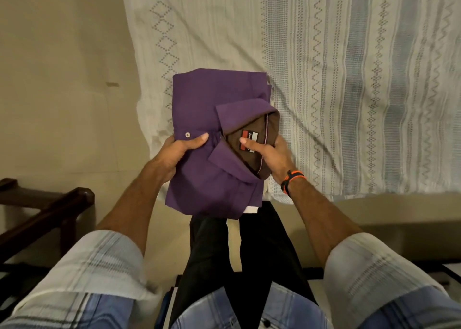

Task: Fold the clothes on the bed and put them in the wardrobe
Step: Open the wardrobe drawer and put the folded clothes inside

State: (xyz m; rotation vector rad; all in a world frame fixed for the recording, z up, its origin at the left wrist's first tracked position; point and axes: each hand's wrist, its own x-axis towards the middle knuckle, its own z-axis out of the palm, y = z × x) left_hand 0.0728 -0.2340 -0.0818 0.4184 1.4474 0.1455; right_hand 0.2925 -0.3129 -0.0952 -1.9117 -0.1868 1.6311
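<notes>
The folded shirt (212, 119) was held over the bed's (349, 79) near-left corner. The left hand (174, 151) gripped its button edge; the right hand (269, 154) pinched the collar. Carrying it level, hands underneath, would likely keep the folds.

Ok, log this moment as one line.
stage: folded purple shirt in hand | left hand: grips collar side | right hand: grips collar, thumb on label | below: bedsheet

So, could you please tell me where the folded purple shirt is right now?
In the head view, the folded purple shirt sits centre frame, gripped by the left hand and right hand over the white patterned bedsheet's near edge.
</notes>
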